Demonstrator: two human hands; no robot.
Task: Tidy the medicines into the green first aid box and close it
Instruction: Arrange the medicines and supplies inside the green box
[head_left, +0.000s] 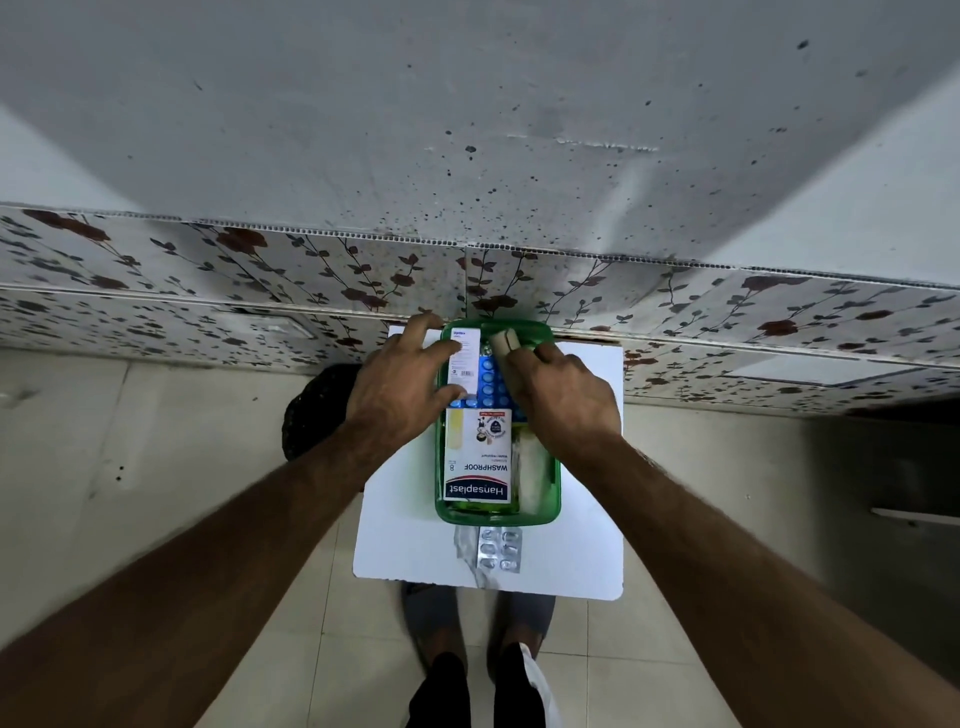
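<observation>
The green first aid box (551, 488) stands open on a white table (571, 545). Inside lie a white Hansaplast carton (478, 457), a blue blister strip (491, 384), a white medicine carton (466, 358) and a tan bandage roll (505, 343). My left hand (395, 384) rests over the box's left side, its fingers on the white medicine carton. My right hand (566, 395) is over the right side, its fingers holding the tan bandage roll at the box's far end. A silver blister strip (500, 550) lies on the table just in front of the box.
The small white table stands against a flower-patterned panel (260, 291) under a grey wall. A dark round object (311, 410) sits on the floor to the left of the table. My feet (478, 686) show on the tiled floor below.
</observation>
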